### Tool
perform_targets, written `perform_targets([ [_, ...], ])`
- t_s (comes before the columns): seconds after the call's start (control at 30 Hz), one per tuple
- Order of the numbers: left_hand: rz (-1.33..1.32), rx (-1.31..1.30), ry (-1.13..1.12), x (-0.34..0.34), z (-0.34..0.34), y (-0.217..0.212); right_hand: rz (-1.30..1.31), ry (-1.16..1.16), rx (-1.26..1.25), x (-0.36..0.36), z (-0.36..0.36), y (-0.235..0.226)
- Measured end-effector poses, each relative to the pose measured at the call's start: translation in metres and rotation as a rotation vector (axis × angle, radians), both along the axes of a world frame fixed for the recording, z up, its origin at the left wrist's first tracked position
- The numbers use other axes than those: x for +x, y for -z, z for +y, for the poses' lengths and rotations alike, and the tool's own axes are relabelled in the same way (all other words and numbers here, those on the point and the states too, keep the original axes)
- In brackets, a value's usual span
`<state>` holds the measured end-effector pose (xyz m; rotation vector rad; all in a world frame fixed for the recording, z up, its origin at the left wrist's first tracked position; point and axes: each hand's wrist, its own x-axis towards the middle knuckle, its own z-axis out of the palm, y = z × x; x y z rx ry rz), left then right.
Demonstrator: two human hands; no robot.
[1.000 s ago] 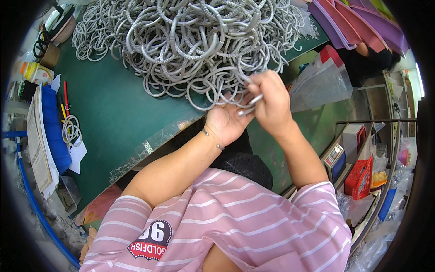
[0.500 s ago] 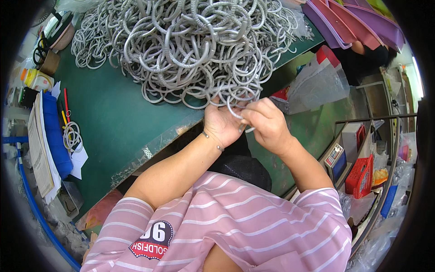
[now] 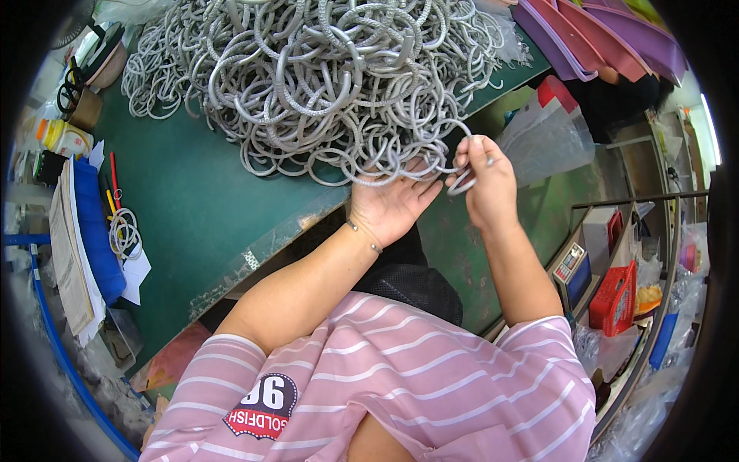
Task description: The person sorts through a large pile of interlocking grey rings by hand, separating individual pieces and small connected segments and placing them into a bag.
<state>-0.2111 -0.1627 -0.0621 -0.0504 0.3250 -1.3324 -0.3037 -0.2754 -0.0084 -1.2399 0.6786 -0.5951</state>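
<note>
A big tangled heap of grey open bangles, C-shaped and some with a textured surface, covers the far part of the table and reaches its front edge. My left hand is palm up at that edge, fingers stretched out, with the fingertips partly hidden under the nearest bangles. To its right, my right hand is closed on a grey bangle, pinched between thumb and fingers. Another curved bangle runs from the heap to the right fingertips; whether it is gripped too, I cannot tell.
The green table has a blue tray with papers and pens at left. A clear plastic bag hangs at the right. Pink and purple bins stand far right, near a person partly hidden. A red basket sits on a right-hand shelf.
My right hand has moved right and slightly up, away from my left palm, with a bangle in its fingers. My left hand has opened out, its fingers now stretched.
</note>
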Motion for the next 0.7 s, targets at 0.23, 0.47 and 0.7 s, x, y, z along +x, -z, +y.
perform_targets([
  [0.23, 0.04, -0.034, -0.02, 0.002, 0.003, 0.016, -0.057, -0.186, -1.316, -0.002, 0.022, 0.001],
  [0.47, -0.016, -0.042, 0.005, 0.002, 0.004, 0.01, -0.166, -0.106, -0.403, -0.01, 0.017, 0.013],
  [0.7, 0.018, 0.028, 0.002, 0.0, 0.002, 0.011, -0.155, 0.074, 0.301, -0.018, 0.013, 0.025],
])
